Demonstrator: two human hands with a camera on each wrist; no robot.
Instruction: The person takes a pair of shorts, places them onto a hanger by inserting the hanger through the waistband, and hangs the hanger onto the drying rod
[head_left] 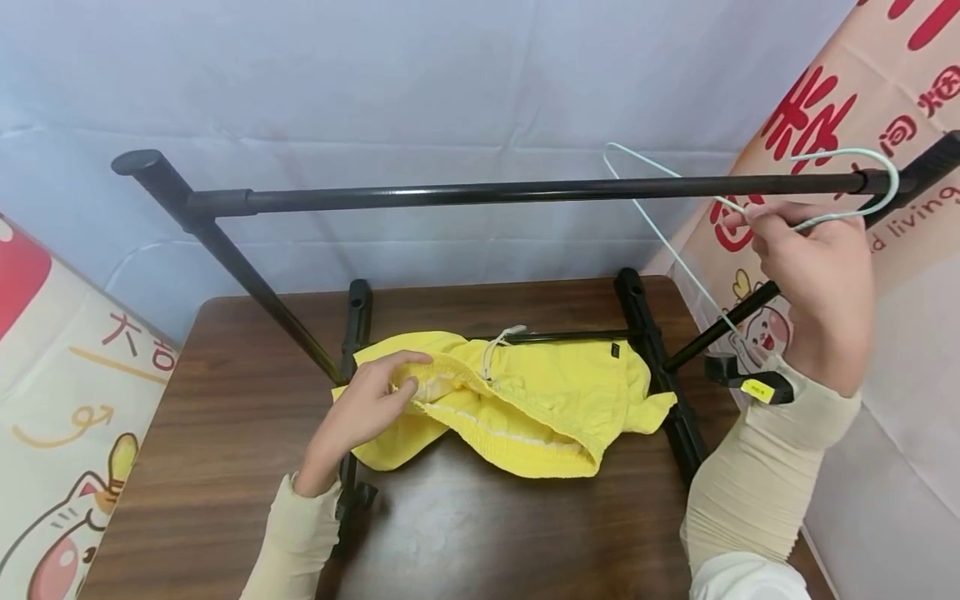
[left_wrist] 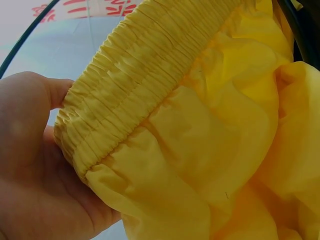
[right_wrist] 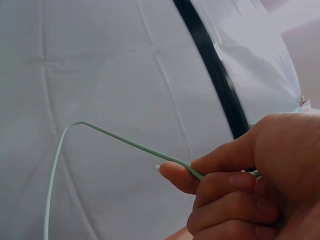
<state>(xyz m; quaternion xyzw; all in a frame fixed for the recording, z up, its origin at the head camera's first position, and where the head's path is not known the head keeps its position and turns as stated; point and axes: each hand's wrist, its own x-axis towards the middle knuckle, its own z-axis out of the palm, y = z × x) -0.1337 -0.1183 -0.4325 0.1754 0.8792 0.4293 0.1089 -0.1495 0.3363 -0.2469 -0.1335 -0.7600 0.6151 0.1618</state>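
Observation:
Yellow shorts (head_left: 547, 375) with a gathered elastic waistband and a pale drawstring lie spread low between the rack's feet. My left hand (head_left: 371, 400) holds the waistband (left_wrist: 115, 95) at its left end, thumb on one side and fingers on the other in the left wrist view. Up at the right, my right hand (head_left: 821, 292) grips a thin pale green wire hanger (head_left: 678, 258) near the neck. The hanger's hook (head_left: 892, 179) overlaps the rail's right end in the head view, and its body slants down to the left behind the rail.
A black garment rack spans the view, its rail (head_left: 465, 193) running across above the shorts. The rack's feet (head_left: 678, 433) stand on a dark wooden table (head_left: 480, 533). White cloth (head_left: 375, 75) hangs behind, with printed banners (head_left: 67, 417) at both sides.

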